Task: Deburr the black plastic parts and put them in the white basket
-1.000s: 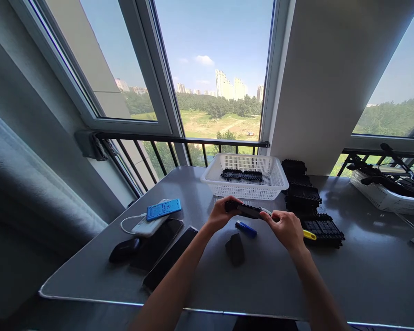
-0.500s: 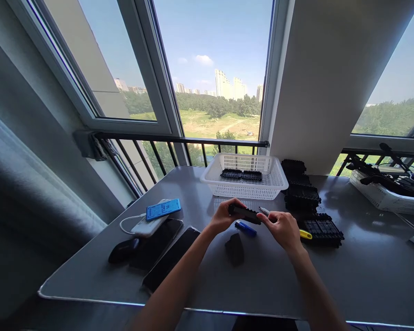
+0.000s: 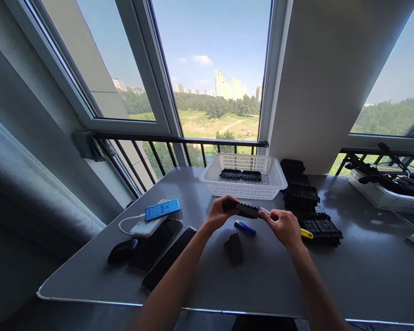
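My left hand point(image 3: 221, 214) is closed around one end of a black plastic part point(image 3: 247, 210) with a toothed upper edge, held above the table. My right hand point(image 3: 283, 227) grips a tool with a yellow handle point(image 3: 307, 233); its pale narrow tip points at the part's right end. The right thumb lies close to that end; whether it touches is unclear. Below the hands lie a blue lighter point(image 3: 244, 228) and a dark grey angular piece point(image 3: 233, 248).
Behind the hands stands a white plastic basket point(image 3: 243, 191) with black parts inside. More black ridged parts point(image 3: 322, 228) are stacked at right. Phones, a power bank and a black mouse point(image 3: 122, 251) lie left. Another white basket point(image 3: 388, 197) holds dark items and cables.
The black part and my left hand have shifted slightly left and up. The tool's pale tip now sits against or just behind the part's right end. Objects on the table stay put.
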Demonstrator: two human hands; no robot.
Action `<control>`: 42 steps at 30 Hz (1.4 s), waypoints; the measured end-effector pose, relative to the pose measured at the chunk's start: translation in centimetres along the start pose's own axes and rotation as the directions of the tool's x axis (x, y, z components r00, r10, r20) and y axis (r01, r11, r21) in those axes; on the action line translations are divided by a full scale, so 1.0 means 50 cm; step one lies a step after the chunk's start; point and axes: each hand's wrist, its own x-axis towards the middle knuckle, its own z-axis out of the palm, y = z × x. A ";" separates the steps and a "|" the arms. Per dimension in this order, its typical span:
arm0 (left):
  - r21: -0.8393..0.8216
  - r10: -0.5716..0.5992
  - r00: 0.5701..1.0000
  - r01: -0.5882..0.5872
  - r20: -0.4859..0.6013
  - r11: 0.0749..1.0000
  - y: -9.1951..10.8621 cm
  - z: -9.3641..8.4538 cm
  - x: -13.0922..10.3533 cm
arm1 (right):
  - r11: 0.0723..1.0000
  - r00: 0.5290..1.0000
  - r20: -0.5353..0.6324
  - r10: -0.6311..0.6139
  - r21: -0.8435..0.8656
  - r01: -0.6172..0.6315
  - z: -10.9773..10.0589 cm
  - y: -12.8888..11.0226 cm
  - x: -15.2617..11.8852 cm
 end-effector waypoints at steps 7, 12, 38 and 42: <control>0.000 0.010 0.996 -0.010 0.086 1.000 -0.007 0.007 -0.003 | 1.000 1.000 0.021 -0.012 -0.007 0.012 0.003 -0.004 -0.001; 0.039 0.025 0.999 -0.026 0.033 0.999 -0.007 -0.001 -0.001 | 1.000 1.000 0.007 -0.001 -0.005 0.001 0.005 0.000 0.000; -0.141 -0.014 0.958 -0.027 -0.286 0.990 -0.005 -0.028 0.010 | 0.958 0.997 -0.067 0.038 0.286 -0.017 0.004 -0.007 0.003; -0.147 -0.019 0.915 -0.045 -0.404 0.988 -0.017 -0.017 0.014 | 0.907 0.987 -0.054 0.149 0.405 -0.115 0.022 -0.007 0.005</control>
